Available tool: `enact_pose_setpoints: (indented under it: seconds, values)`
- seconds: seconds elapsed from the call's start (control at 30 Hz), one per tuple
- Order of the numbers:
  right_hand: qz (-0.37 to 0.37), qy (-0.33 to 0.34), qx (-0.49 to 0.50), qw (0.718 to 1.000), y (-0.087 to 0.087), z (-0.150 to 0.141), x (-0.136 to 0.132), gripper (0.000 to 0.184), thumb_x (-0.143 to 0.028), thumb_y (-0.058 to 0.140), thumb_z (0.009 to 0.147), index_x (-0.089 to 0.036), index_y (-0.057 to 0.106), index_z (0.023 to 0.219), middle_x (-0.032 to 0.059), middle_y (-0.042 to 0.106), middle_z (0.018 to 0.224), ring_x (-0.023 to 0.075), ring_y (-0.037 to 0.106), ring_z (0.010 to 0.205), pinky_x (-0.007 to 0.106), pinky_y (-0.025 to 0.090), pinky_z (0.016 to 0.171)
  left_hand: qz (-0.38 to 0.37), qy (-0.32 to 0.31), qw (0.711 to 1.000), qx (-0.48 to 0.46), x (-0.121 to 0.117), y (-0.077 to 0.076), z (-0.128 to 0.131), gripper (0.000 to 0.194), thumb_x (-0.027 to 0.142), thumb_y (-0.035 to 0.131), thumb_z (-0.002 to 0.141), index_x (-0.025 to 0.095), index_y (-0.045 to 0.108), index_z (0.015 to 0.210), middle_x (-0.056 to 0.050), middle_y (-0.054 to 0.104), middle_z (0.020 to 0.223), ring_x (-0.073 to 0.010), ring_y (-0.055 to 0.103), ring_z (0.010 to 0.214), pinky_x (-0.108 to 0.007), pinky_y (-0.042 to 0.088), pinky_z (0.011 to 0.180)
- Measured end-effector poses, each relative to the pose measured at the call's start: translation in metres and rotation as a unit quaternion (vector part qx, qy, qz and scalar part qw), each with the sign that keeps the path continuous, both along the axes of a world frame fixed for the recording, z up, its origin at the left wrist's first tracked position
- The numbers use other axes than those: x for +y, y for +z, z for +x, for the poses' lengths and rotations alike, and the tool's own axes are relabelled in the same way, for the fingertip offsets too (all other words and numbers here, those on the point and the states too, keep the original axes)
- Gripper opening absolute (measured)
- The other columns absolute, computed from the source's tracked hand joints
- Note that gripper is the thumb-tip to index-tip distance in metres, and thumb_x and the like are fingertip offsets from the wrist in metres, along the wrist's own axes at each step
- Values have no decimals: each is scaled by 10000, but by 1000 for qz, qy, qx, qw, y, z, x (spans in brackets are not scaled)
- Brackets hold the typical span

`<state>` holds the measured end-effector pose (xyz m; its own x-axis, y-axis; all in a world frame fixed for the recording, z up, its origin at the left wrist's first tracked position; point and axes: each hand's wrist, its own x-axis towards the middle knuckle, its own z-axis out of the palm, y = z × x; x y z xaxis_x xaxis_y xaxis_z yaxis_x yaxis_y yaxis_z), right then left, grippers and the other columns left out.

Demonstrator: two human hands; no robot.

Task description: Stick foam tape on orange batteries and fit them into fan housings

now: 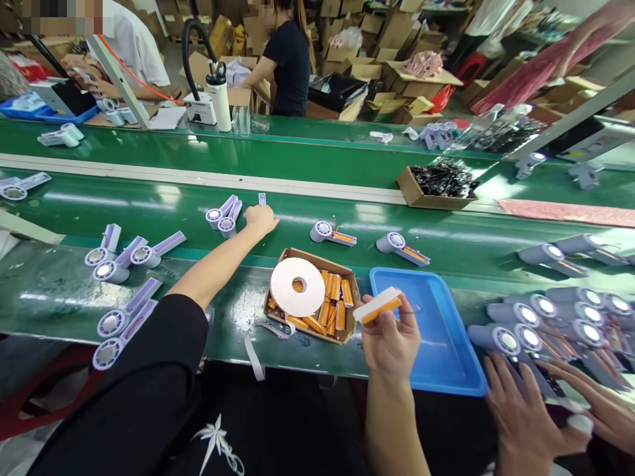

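Note:
My left hand [260,220] reaches across the green belt, fingers closed over a light-purple handheld fan housing; only its handle end [262,198] shows past the hand. Close by on the left lie more fan housings [227,225]. My right hand [391,337] pinches an orange battery [381,309] with a white tape strip along its top, above the edge of a blue tray [431,383]. Between my arms a cardboard box [342,338] holds several orange batteries [335,288], and a roll of white tape [290,284] rests on top of them.
Two fan housings with orange batteries [342,237] [409,252] sit on the belt. Several fans [526,314] are grouped at right, beside a co-worker's hands [526,410]. A box of black parts [436,198] stands behind. Loose housings [112,271] lie at left. Co-workers [292,59] work opposite.

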<state>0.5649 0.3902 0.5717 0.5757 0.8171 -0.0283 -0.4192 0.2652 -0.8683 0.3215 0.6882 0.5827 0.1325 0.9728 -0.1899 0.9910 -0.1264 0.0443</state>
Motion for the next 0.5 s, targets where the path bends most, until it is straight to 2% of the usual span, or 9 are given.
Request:
enact_pose_setpoints:
  seconds: [0.13,0.2,0.27,0.33,0.4,0.47,0.5]
  values:
    - [-4,7,-30,1000,-6,19,-2,493,-333,1000,722,-301,755,1149,9,827,1021,226,830,827,372,702,747,-40,-114,993,-5,18,-14,-9,395,347,765,824,188,797,1184,-197,717,1324,-384,614,1301,-465,493,1098]
    - [16,17,-61,998,-2,24,6,478,-319,1006,705,-300,753,1110,1,821,1059,243,834,839,418,710,771,-55,-166,984,-17,23,-18,-15,353,304,793,757,234,823,1101,-153,735,1318,-364,596,1315,-431,517,1071]
    - [54,25,-114,992,7,22,22,456,-301,1004,700,-288,747,1077,-3,818,1070,261,837,852,460,712,805,-63,-201,977,-33,28,-21,-20,298,303,780,756,255,832,1046,-116,766,1268,-336,605,1296,-390,530,1044]
    - [83,55,-188,977,18,15,48,422,-302,977,735,-268,737,1081,6,827,1011,275,838,854,461,711,805,-68,-221,971,-54,34,-23,-24,247,333,744,803,286,831,1029,-59,796,1211,-283,653,1221,-330,528,1014]
    - [82,106,-281,950,25,4,86,400,-335,932,790,-248,727,1122,21,836,935,272,836,835,429,705,782,-65,-229,968,-77,38,-25,-28,233,363,688,866,313,825,1048,-7,807,1201,-233,696,1142,-279,521,970]
    - [61,166,-380,908,25,-9,133,387,-371,876,841,-233,713,1163,31,841,907,258,829,817,406,692,796,-49,-223,969,-97,39,-27,-29,276,380,610,935,306,810,1110,-2,802,1238,-221,714,1121,-271,518,940]
    - [42,197,-435,877,23,-15,158,371,-375,842,866,-228,705,1178,34,842,910,249,826,821,393,681,818,-38,-217,970,-105,39,-28,-29,305,379,570,963,296,799,1146,-13,798,1250,-224,717,1124,-278,518,936]
